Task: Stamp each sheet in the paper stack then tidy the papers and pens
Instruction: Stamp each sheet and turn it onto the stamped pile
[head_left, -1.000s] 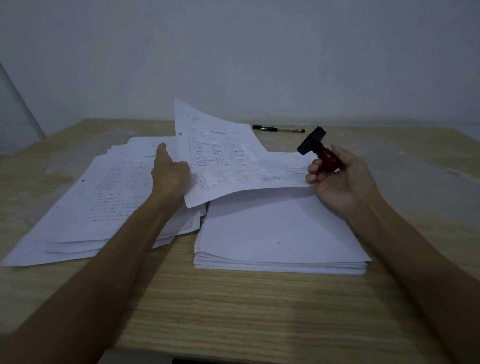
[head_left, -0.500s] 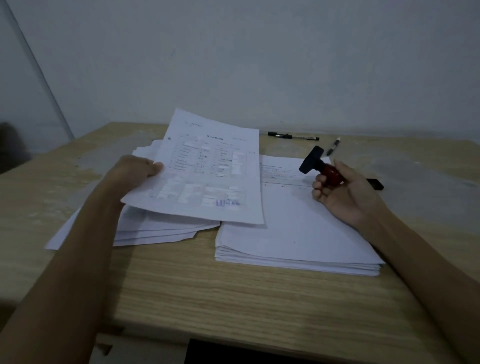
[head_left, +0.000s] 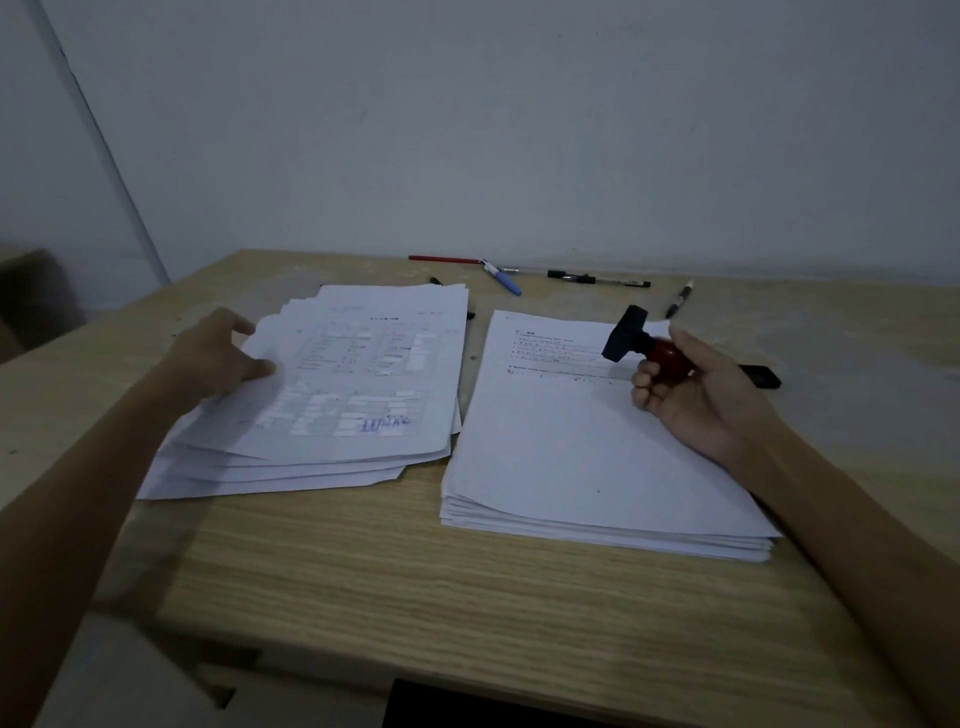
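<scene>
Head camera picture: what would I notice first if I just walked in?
Probably the stamp, red handle and black base, gripped in the right hand above the neat stack. Next, the messy pile on the left, its top sheet showing a blue stamp mark, with the left hand on its edge. Pens lie scattered by the wall.
</scene>
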